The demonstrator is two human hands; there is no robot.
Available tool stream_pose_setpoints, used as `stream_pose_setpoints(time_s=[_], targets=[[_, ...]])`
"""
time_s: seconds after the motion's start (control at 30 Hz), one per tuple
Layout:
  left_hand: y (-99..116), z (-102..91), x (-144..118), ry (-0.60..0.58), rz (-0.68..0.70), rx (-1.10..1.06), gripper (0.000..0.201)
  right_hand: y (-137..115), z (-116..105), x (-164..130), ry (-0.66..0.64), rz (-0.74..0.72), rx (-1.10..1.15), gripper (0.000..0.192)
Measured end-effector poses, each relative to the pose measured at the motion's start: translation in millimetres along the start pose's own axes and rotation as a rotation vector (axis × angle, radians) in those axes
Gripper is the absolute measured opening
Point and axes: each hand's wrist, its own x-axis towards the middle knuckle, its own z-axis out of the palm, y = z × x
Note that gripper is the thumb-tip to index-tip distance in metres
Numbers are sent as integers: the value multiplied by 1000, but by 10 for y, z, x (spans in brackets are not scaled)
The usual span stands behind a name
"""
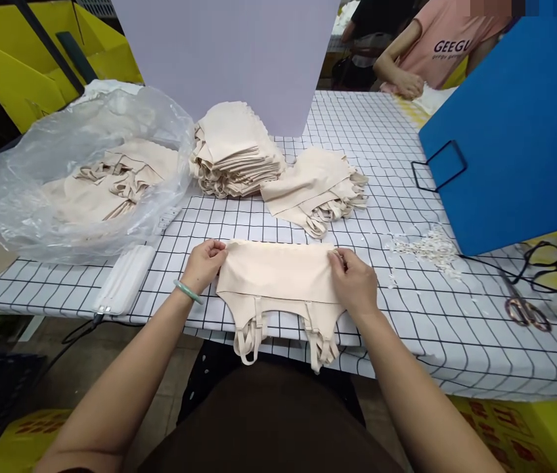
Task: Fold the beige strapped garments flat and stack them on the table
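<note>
A beige strappy garment (278, 276) lies flat at the near edge of the checked tablecloth (397, 217), its straps hanging over the edge. My left hand (203, 264) pinches the garment's upper left corner; a green bangle sits on that wrist. My right hand (353, 282) grips the upper right corner. Behind it lie a tall stack of folded beige garments (234, 151) and a smaller, looser pile (315, 187).
A clear plastic bag (81, 171) of unfolded garments sits at left, a white ribbed device (123, 279) beside it. A blue board (519, 131), white scraps (426, 246) and scissors (529, 289) lie right. A grey panel (253, 52) stands behind. Another person (436, 46) works at the far side.
</note>
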Motion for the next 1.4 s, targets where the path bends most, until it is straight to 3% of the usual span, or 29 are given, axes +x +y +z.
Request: stream_pose_setpoints(time_s=[0.13,0.33,0.43,0.5,0.53,0.6,0.7,0.8,0.9,1.0,1.07,1.1,1.23,1.4], targets=[[-45,13,35,44,99,188,18,26,55,17,3,-25,-129,29],[-1,6,15,79,167,467,10,49,43,72,-5,39,-130,28],[73,73,-40,160,335,710,8,4,1,49,36,-64,-178,36],[135,217,-101,166,509,858,21,-48,-11,-2,59,-190,-232,45],[166,321,-134,99,583,908,28,-72,-6,-33,27,-249,-257,49],[212,567,-192,-173,669,972,39,-104,23,-88,-124,-307,-300,55],[222,897,-209,-544,651,1038,52,-81,87,-121,-334,-272,-348,59],[201,1009,-146,-642,579,1049,59,-12,117,-107,-387,-243,-355,62],[231,875,-137,-635,573,956,54,-3,94,-100,-386,-243,-368,64],[254,598,-361,-355,680,710,36,-136,40,-112,-319,-314,-368,63],[200,406,-652,-161,767,589,19,-304,19,-112,-322,-447,-318,60],[147,321,-820,-124,798,574,13,-401,25,-107,-361,-525,-276,58],[-187,101,-1406,-239,861,742,16,-756,189,-73,-599,-763,-140,54],[-521,48,-1629,-333,838,844,9,-886,496,-95,-697,-791,-187,56]])
